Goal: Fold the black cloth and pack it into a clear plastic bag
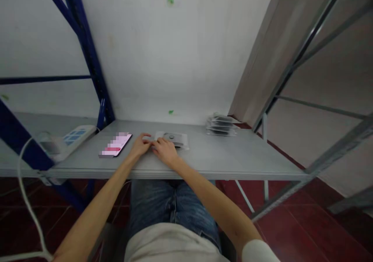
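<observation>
**A:** What are the hands doing here?

**B:** The left hand [140,144] and the right hand [164,150] are resting close together on the surface [233,157], fingers curled narrow. Both are touching the near edge of a clear packet [172,139] with a dark round part inside. Whether either hand is actually pinching the film is too small to tell.

**A:** Where is the packet lying?

**B:** It is lying flat just beyond the fingertips, slightly toward the right hand's side.

**A:** Which step is this, by your reading?

**B:** Judging from the pose, the hands are working at the packet's near end, handling or opening it. The next move is probably calling for a firm pinch by both hands on the thin film, with the packet kept flat.

**A:** And farther out?

**B:** Just left of the left hand a phone [115,145] is lying with its screen lit. Farther left a power strip [76,135] is sitting with a white cable [25,200] trailing off the edge. Well to the right of the right hand, near the wall, a stack of similar packets [220,125] is waiting.
</observation>
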Action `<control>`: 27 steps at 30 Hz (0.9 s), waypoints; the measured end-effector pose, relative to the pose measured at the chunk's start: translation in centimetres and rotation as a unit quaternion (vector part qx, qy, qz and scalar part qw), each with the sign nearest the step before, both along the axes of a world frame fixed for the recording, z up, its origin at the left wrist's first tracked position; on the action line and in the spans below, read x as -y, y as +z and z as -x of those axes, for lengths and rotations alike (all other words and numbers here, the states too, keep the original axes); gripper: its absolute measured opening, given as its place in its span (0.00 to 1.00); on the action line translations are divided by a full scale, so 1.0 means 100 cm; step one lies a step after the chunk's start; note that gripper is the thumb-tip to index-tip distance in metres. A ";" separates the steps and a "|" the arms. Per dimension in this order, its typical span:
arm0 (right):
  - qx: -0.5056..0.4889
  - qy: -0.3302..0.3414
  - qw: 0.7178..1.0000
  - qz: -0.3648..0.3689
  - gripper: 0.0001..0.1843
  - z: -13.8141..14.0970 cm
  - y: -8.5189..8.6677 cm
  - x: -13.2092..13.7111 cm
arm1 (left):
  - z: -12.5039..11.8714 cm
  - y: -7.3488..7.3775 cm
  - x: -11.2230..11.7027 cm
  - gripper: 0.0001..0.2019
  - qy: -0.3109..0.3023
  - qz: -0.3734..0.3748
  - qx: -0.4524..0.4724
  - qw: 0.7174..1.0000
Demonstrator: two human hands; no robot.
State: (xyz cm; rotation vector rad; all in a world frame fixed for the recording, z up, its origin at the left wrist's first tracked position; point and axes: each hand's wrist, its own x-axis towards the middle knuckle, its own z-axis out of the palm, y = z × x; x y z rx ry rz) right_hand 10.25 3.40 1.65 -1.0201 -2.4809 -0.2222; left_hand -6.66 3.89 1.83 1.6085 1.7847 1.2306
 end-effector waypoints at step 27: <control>0.061 -0.212 0.975 -0.018 0.13 -0.173 0.008 -0.023 | -0.053 0.004 -0.046 0.13 0.017 -0.009 -0.192 0.981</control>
